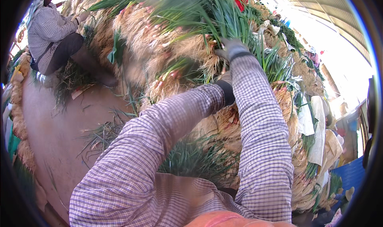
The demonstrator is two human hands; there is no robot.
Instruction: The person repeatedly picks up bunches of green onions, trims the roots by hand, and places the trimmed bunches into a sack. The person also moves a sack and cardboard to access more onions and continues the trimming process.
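My right hand (235, 48), in a grey glove, reaches into a pile of onion-like plants with green leaves (230, 23), pinkish bulbs and long pale roots. Its thumb and a finger show apart against the stalks; whether it grips any is unclear. Just below, my left hand (226, 77) is among the roots (211, 62), mostly hidden by its dark cuff and my right forearm. What it holds cannot be seen. A small bunch with pink bulbs (175, 74) lies left of my hands, roots hanging down. Both my sleeves are checked cloth.
At upper left another person (52, 32) in a checked shirt crouches beside the heap. Loose leaves (103, 137) litter the brown floor (59, 122). Pale sheets (316, 131) hang over the heap on the right. A further person (313, 56) is farther back, under a curved roof (332, 11).
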